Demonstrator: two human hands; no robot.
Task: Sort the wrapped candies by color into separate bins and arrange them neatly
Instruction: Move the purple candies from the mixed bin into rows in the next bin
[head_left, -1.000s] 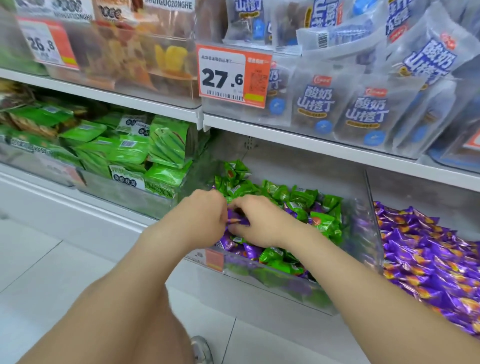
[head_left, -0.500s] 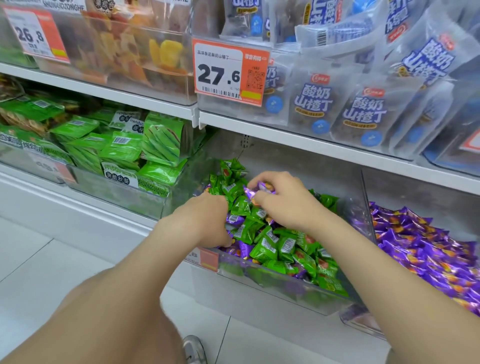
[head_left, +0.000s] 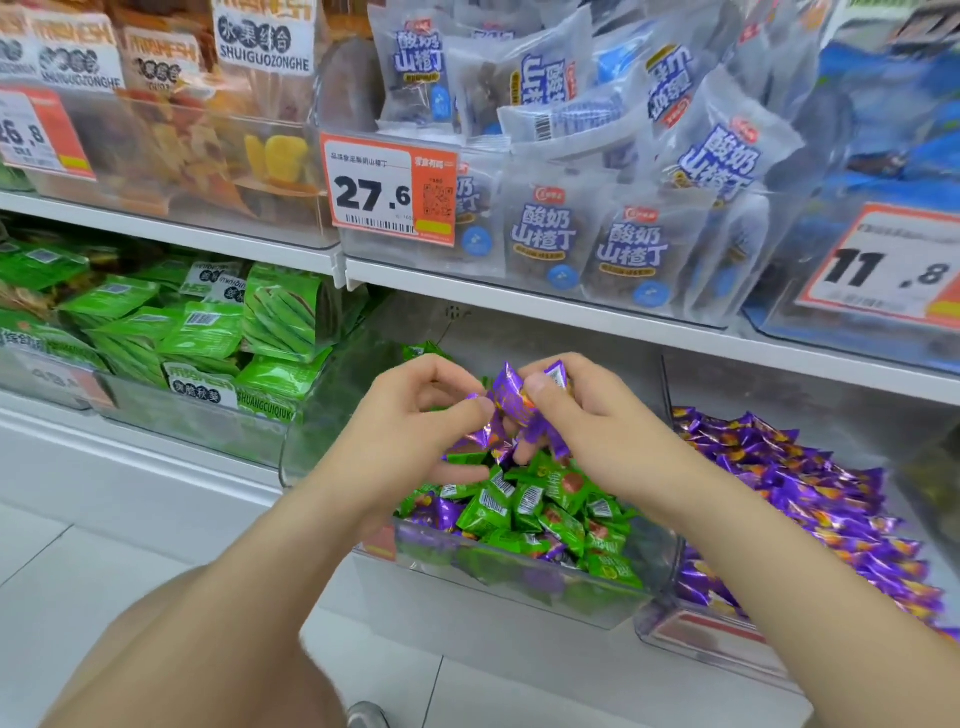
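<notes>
Head view: my left grip (head_left: 415, 431) and right grip (head_left: 587, 415) both pinch a bunch of purple candies (head_left: 511, 402) just above the clear bin (head_left: 519, 587). With so many slippery wrappers held at once, I judge one could drop among the green candies (head_left: 545, 504). The topmost wrapper's long axis runs near upright, crimped end up.

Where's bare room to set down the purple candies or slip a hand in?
Bare strip behind the purple candy pile, under the upper shelf, right of the clear divider. Open gap too in the middle bin, behind left hand and right hand. Crowded: green candies heap the bin front, below the gripped purple candies.
</notes>
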